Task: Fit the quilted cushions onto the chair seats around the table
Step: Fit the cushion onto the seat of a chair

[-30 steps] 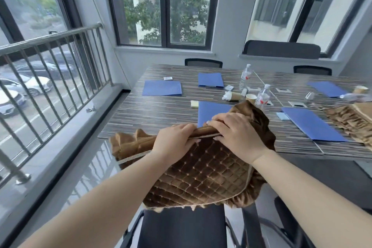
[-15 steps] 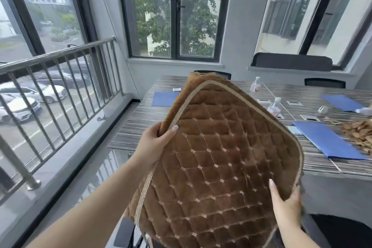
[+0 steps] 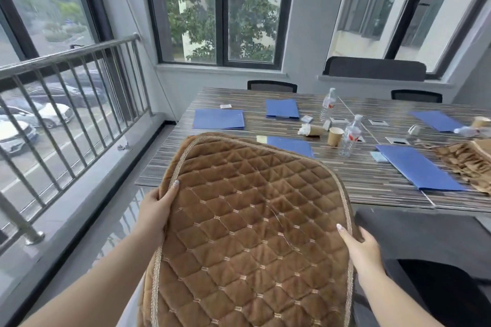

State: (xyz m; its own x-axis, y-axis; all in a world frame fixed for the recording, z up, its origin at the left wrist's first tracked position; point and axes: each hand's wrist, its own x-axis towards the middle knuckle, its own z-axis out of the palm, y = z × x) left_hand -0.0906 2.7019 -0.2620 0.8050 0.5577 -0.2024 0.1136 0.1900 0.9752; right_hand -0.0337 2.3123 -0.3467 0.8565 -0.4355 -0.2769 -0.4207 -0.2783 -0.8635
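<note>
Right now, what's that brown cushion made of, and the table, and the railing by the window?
The brown cushion looks like soft, velvety fabric: it has a fuzzy sheen, diamond stitching and braided trim. The table looks like striped wood-pattern laminate, smooth and slightly glossy; it could be veneer. The railing looks like brushed stainless steel, silver-grey with dull highlights.

Both arms reach forward, bare. The left hand (image 3: 155, 211) grips the left edge of the brown cushion (image 3: 252, 220), thumb on top. The right hand (image 3: 362, 245) holds the right edge, thumb on top, fingers hidden underneath.
</note>
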